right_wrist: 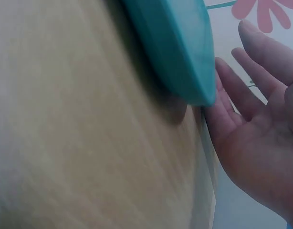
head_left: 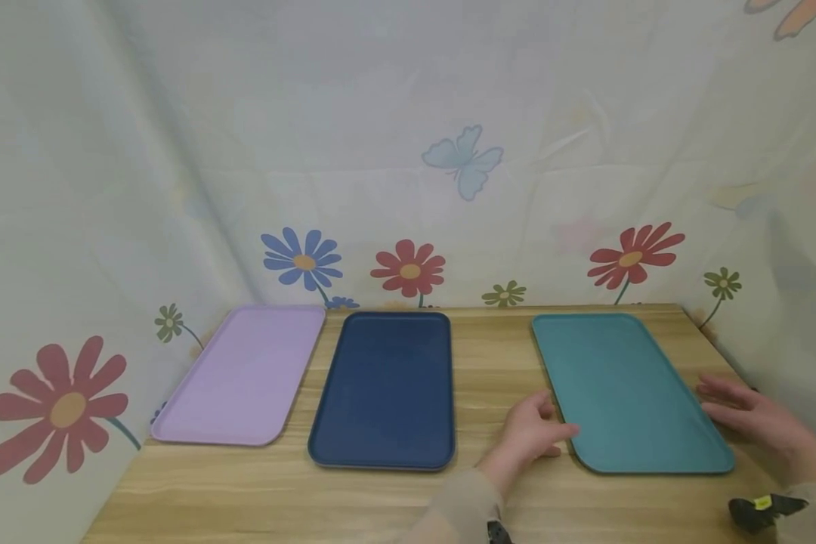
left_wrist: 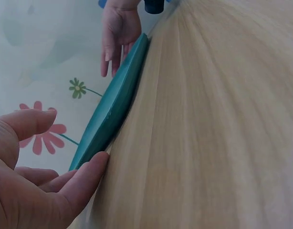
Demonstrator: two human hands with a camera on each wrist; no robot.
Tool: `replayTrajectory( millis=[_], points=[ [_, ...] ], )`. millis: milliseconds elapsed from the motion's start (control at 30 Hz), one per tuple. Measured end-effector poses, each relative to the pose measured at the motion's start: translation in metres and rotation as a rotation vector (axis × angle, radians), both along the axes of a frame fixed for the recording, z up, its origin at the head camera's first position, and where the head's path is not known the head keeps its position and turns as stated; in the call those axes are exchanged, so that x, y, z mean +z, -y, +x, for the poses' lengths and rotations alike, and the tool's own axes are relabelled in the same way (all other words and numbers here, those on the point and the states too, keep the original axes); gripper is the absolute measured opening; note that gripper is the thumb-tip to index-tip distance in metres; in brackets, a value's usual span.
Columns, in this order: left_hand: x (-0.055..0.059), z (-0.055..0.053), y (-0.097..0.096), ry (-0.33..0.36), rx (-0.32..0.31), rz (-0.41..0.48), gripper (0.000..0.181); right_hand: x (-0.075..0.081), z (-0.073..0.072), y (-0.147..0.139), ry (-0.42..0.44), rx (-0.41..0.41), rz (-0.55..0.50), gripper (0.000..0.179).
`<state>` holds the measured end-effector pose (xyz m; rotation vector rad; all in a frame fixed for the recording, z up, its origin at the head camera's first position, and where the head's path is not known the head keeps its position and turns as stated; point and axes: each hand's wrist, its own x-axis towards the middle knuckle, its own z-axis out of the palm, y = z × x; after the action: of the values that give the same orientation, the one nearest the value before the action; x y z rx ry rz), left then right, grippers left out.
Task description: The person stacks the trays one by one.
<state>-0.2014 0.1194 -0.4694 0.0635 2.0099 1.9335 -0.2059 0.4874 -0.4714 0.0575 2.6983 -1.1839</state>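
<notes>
A teal rectangular tray (head_left: 631, 393) lies flat on the right part of the wooden table. At its left edge is my left hand (head_left: 532, 432). In the left wrist view the left fingertips (left_wrist: 96, 164) meet the tray's rim low down, while the thumb (left_wrist: 34, 121) is raised apart from it. My right hand (head_left: 755, 415) is beside the tray's right edge, its fingers extended toward the rim. The right wrist view has the right fingers (right_wrist: 237, 90) along the tray's side, with the thumb lifted away; some fingertips are hidden behind the tray.
A navy tray (head_left: 386, 389) lies left of my left hand, and a lilac tray (head_left: 245, 375) sits farther left. All rest on the wooden table (head_left: 493, 363). A flower-printed cloth (head_left: 353, 151) rises behind the table and along both sides.
</notes>
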Motion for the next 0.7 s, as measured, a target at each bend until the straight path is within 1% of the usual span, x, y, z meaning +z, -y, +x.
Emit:
replayTrajectory(
  millis=[33,67,267,367,500,533,633,700],
  points=[
    [0.0,0.0,-0.001,-0.005,-0.002,-0.012,0.069,0.0,0.0,0.0,-0.005,0.007,0.03,0.081],
    [0.0,0.001,-0.001,-0.012,-0.005,-0.028,0.07,0.0,0.0,0.0,-0.007,0.017,0.035,0.081],
    [0.001,0.002,-0.004,-0.041,-0.018,-0.089,0.074,-0.001,0.001,0.001,-0.025,0.056,0.008,0.08],
    [0.001,0.001,-0.006,-0.103,-0.032,-0.18,0.075,-0.003,0.002,0.003,-0.055,0.069,0.016,0.081],
    [-0.001,-0.001,-0.01,-0.214,-0.047,-0.338,0.077,-0.008,0.001,0.005,-0.108,0.093,0.04,0.077],
    [-0.001,-0.002,-0.01,-0.233,-0.048,-0.365,0.078,-0.008,0.001,0.004,-0.115,0.102,0.044,0.076],
    [-0.003,-0.003,-0.013,-0.269,-0.044,-0.412,0.079,-0.01,0.0,0.005,-0.122,0.083,0.085,0.076],
    [-0.004,-0.003,-0.013,-0.289,-0.041,-0.432,0.079,-0.01,0.0,0.005,-0.121,0.085,0.088,0.077]
  ],
)
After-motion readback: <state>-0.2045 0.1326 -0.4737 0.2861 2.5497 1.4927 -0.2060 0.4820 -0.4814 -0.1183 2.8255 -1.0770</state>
